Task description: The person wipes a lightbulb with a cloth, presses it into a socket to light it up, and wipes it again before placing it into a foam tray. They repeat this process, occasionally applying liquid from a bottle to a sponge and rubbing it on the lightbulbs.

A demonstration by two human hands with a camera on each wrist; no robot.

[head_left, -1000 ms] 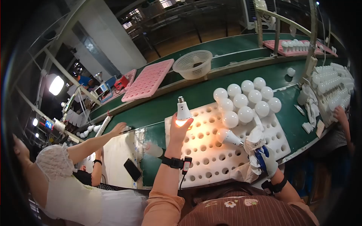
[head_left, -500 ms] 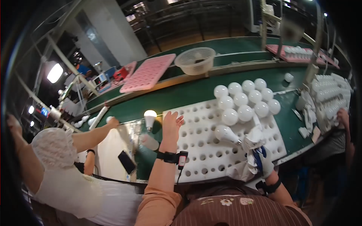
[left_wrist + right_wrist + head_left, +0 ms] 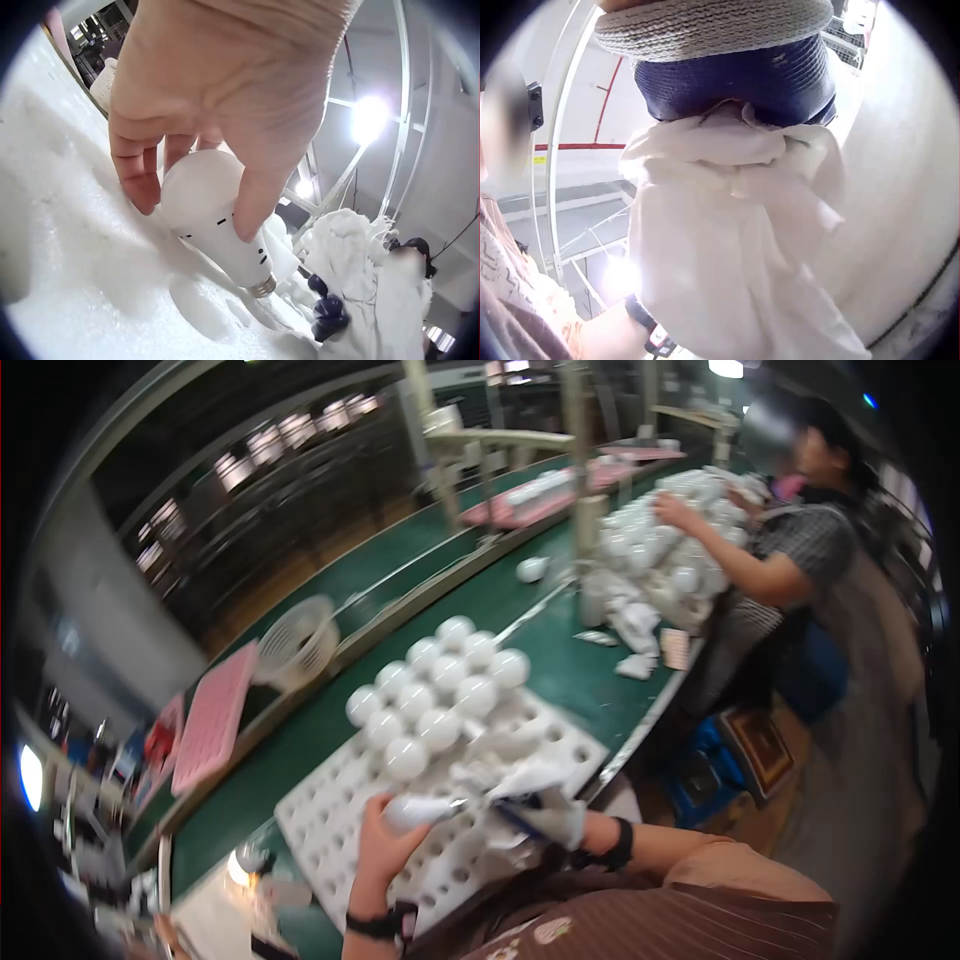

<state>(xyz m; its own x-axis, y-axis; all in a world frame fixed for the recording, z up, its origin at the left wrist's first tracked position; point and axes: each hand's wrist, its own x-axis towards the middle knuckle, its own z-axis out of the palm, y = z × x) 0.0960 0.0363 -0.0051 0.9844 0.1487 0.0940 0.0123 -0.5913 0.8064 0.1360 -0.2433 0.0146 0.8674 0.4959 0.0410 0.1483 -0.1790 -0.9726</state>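
My bare left hand (image 3: 383,852) grips a white LED light bulb (image 3: 408,813) by its round end, low over the white foam tray (image 3: 318,800) with rows of holes. In the left wrist view, fingers and thumb wrap the dome of the bulb (image 3: 217,217), and its metal screw base points toward the gloved hand. My right hand (image 3: 550,822), in a white glove with blue coating, holds a crumpled white cloth (image 3: 727,232) right by the bulb's base. The cloth hides most of the right fingertips. Several unlit bulbs (image 3: 437,685) stand close together, domes up, at the tray's far side.
A glowing bulb (image 3: 240,867) is left of the tray. Across the green belt (image 3: 255,760) are a pink tray (image 3: 215,715) and a white plastic basket (image 3: 300,643). One loose bulb (image 3: 532,569) lies farther along. Another person (image 3: 800,560) works at packed bulbs on the right.
My left hand has let go of the lit bulb at the left and now holds the unlit one that lay on the tray. The head view has swung right. The right hand keeps the cloth.
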